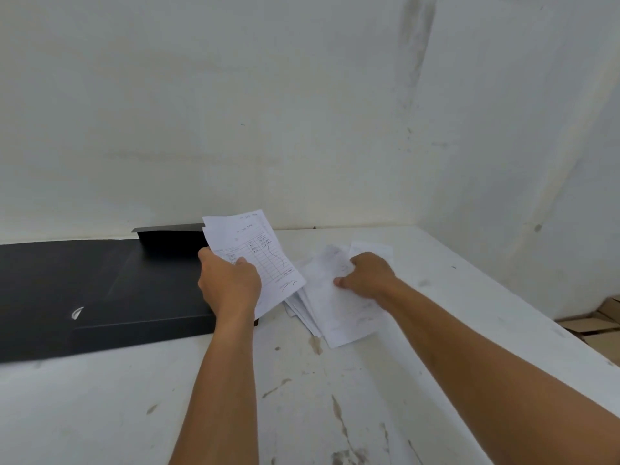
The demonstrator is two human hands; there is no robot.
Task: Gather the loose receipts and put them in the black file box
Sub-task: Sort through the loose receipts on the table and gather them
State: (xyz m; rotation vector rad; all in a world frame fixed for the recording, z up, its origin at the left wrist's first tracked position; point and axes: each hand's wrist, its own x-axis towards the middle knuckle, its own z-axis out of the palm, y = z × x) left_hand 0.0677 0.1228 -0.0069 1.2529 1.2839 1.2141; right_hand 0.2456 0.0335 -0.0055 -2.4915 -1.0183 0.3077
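Note:
My left hand (229, 285) grips a few white receipts (258, 250), held up tilted at the right end of the black file box (100, 286). The box lies flat on the white table at the left, with a black flap (167, 229) raised at its far edge. To the right, a fanned pile of receipts (335, 313) lies on the table. My right hand (367, 275) rests on top of this pile with its fingers curled over one sheet; whether it grips the sheet or only presses on it is unclear.
The white table (302, 397) is scuffed and stained, set into a corner between two white walls (302, 112). Its right edge runs diagonally; beyond it, low at the right, are brown cardboard pieces (600, 327).

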